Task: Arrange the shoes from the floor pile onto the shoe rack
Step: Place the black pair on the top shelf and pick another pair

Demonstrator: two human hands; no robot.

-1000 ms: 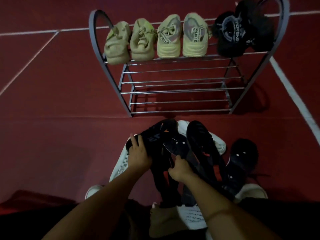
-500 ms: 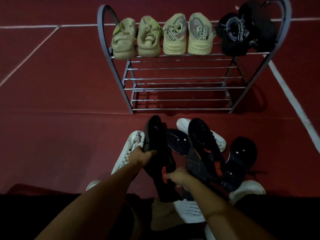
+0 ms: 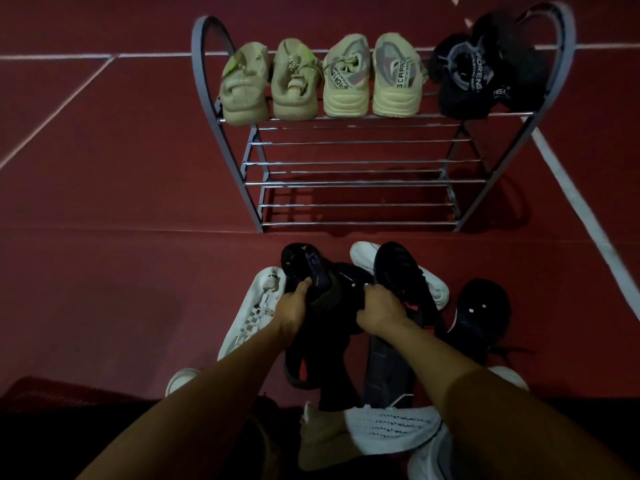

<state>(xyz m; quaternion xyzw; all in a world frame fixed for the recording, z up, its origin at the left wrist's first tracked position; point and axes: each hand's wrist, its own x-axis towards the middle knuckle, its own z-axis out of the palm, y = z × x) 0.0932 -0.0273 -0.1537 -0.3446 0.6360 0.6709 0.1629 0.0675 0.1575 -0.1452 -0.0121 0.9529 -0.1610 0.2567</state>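
Grey metal shoe rack (image 3: 356, 183) on red floor (image 3: 104, 202), six shoes on its top shelf, left hand (image 3: 292, 311) and right hand (image 3: 381, 311) both gripping a black sneaker (image 3: 311, 268) over the floor pile

I crouch on a dim indoor floor (image 3: 104, 220) of dark red matting crossed by white court-style lines (image 3: 571, 188), facing a small metal shoe rack (image 3: 356, 183) of sneakers, suggesting a gym or sports hall.
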